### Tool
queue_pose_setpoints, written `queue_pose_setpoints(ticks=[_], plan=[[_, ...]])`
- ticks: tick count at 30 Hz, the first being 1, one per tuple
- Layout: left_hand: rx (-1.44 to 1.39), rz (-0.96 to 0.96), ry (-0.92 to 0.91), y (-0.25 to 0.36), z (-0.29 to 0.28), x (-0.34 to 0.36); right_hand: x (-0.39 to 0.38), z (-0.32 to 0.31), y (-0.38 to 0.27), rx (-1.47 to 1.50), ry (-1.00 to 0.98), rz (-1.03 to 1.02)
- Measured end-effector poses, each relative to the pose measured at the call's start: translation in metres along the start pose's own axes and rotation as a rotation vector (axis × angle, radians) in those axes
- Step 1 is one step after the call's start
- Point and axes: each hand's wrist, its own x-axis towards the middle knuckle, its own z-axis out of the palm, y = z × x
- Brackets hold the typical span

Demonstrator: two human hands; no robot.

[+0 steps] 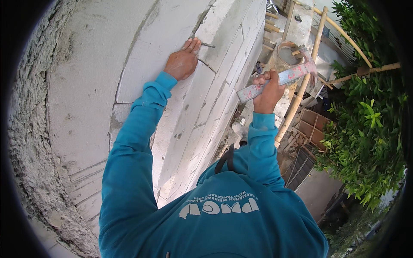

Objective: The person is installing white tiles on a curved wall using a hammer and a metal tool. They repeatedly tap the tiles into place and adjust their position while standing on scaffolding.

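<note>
My left hand (pixel 182 60) rests against the pale block wall, its fingers pressed together around the inner end of a thin dark nail (pixel 208 45). The nail's outer end sticks out to the right of the fingertips, and its inner tip is hidden. Out to the right, my right hand (pixel 269 92) grips a hammer by its flat, pale handle (pixel 297 73) with red spots. The hammer's head (pixel 308 58) points away from me, partly blurred, well apart from the nail.
The light block wall (pixel 86 86) runs along my left, with mortar joints and a rough edge. Bamboo poles (pixel 297 105) stand to the right. Beyond my right hand are a round bucket (pixel 287 52) on a plank and leafy branches (pixel 365 129). Rubble and boards lie far below.
</note>
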Motion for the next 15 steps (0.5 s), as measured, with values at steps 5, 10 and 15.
queue_pose_setpoints(ticks=[5, 10, 15], plan=[[-0.012, 0.02, 0.054, 0.003, 0.002, 0.004, 0.01, 0.008, -0.009, 0.159, 0.321, -0.484], [0.113, 0.089, 0.001, -0.002, -0.002, 0.011, -0.069, 0.015, 0.097, -0.186, -0.059, 0.372], [0.036, 0.006, 0.002, -0.005, 0.007, 0.001, -0.025, 0.007, 0.039, -0.146, -0.035, 0.18]])
